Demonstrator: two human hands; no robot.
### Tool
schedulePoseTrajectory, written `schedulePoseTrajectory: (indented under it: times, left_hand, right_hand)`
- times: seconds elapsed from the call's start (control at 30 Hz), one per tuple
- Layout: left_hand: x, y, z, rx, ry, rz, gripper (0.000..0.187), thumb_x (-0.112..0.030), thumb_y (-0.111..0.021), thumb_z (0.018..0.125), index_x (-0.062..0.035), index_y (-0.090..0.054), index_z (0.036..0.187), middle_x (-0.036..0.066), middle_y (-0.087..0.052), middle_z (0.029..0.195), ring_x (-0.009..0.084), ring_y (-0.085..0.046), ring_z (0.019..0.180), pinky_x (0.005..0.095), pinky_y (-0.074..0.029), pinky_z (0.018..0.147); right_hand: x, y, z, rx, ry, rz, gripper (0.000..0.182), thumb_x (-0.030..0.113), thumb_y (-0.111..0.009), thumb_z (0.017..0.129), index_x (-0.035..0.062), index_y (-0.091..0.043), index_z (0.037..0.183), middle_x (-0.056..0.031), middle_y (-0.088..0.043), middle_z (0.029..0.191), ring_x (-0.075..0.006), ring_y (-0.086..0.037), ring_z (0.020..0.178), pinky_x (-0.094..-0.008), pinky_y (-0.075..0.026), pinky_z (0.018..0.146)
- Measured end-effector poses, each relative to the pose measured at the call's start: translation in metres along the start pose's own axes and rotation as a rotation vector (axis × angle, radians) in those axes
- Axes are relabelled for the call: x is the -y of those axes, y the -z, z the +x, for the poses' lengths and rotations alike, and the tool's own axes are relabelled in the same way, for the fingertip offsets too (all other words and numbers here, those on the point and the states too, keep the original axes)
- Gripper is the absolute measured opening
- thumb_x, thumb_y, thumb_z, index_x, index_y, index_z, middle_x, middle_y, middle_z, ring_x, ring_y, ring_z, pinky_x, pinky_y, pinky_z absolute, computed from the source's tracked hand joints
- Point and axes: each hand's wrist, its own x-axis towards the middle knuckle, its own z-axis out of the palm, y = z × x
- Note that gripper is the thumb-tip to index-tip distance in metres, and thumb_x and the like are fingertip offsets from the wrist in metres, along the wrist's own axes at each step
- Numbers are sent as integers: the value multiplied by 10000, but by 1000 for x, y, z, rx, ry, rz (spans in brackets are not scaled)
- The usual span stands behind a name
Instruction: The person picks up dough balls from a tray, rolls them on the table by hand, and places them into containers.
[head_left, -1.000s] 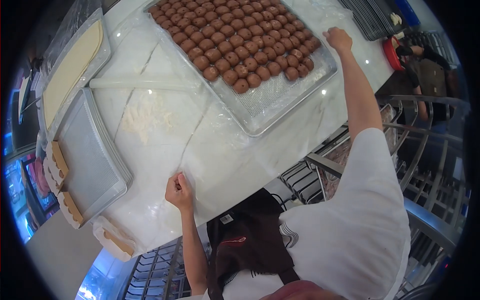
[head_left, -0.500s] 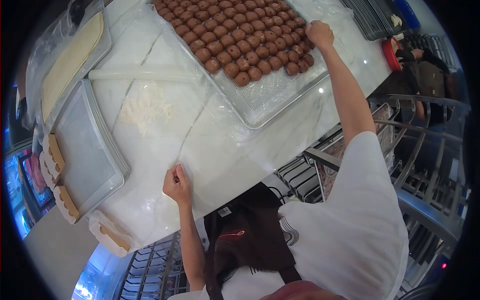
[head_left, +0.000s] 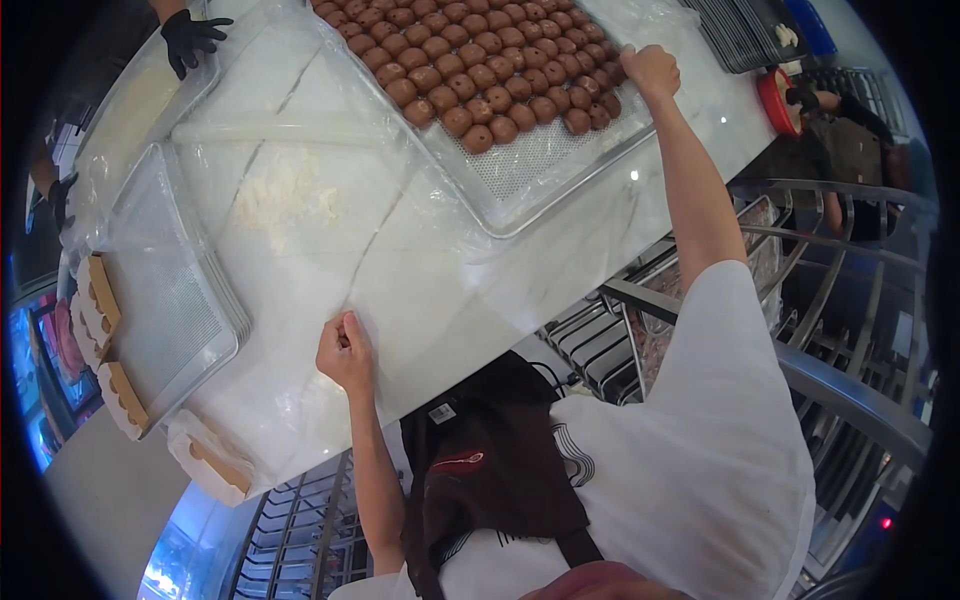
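Pinching one near corner of the clear plastic sheet (head_left: pixel 400 240), the left hand (head_left: pixel 345 352) was clenched at the marble counter (head_left: pixel 290 120) edge; the right hand (head_left: pixel 650 70) gripped the sheet's far end beside the tray of brown dough balls (head_left: pixel 490 70); the sheet's long axis ran between them, over the tray.

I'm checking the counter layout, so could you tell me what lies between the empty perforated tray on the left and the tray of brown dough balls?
In the head view, between the empty tray and the dough-ball tray lies marble counter under clear plastic sheet, with a flour patch.
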Motion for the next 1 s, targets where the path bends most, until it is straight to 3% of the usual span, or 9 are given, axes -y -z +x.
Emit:
schedulePoseTrajectory:
  times: [0.17,0.4,0.47,0.57,0.7,0.77,0.8,0.87,1.0]
  left_hand:
    - [1,-1,0,20,58,-22,247,-233,-648,947,3,-700,899,23,-637,701,87,-536,609,254,-450,585]
    - [2,-1,1,-36,-52,-13,178,-182,-681,931,-17,-717,878,29,-644,678,85,-541,569,239,-440,533]
    - [2,-1,1,-30,-43,5,177,-182,-680,931,-18,-716,875,35,-647,677,92,-549,569,243,-446,537]
    - [-2,1,0,12,4,-3,231,-223,-653,949,-5,-704,894,14,-638,702,75,-528,610,242,-441,577]
    - [1,0,0,-11,-16,-18,226,-218,-654,948,-4,-703,892,7,-627,685,68,-519,600,239,-435,567]
    - [1,0,0,-4,-12,-42,221,-213,-656,947,-4,-703,891,3,-618,673,67,-512,589,239,-431,559]
    - [2,1,0,-6,-8,-43,221,-213,-656,947,-4,-703,891,3,-618,673,67,-512,589,239,-431,559]
    - [3,0,1,1,-26,-36,217,-209,-654,948,-4,-702,892,5,-619,673,68,-514,586,238,-430,557]
    - [4,0,1,-13,-31,-48,216,-205,-651,948,-5,-702,886,14,-621,664,71,-520,583,241,-430,556]
  right_hand:
    - [-3,-1,-9,289,-290,206,455,428,-608,832,10,-739,953,-136,-739,960,-290,-729,851,-403,-559,857]
    - [9,-31,6,239,-492,423,553,456,-774,760,-1,-707,1066,-172,-720,1013,-306,-724,837,-399,-561,884]
    - [15,-33,2,67,-314,268,612,452,-818,732,-15,-675,1101,-204,-707,1056,-351,-701,959,-421,-547,907]
    - [12,-23,-14,100,-213,258,622,381,-799,773,16,-548,1210,-235,-622,1207,-372,-608,1157,-450,-510,971]
    - [6,-21,-36,-174,-42,212,418,263,-744,820,38,-576,1130,-210,-627,1126,-396,-621,1067,-471,-521,908]
    - [-12,-24,-24,-221,443,160,306,130,-688,805,79,-586,1088,-168,-610,1103,-395,-601,1016,-480,-515,870]
    - [-17,-22,-22,-219,447,160,306,130,-688,805,79,-586,1088,-168,-610,1103,-395,-601,1016,-480,-515,870]
    - [-27,-17,-17,-130,848,127,325,54,-655,760,111,-596,1075,-129,-596,1126,-380,-572,1024,-474,-509,863]
    - [-39,-16,-5,-5,990,17,405,38,-656,721,127,-576,1108,-111,-586,1142,-364,-555,1053,-454,-511,881]
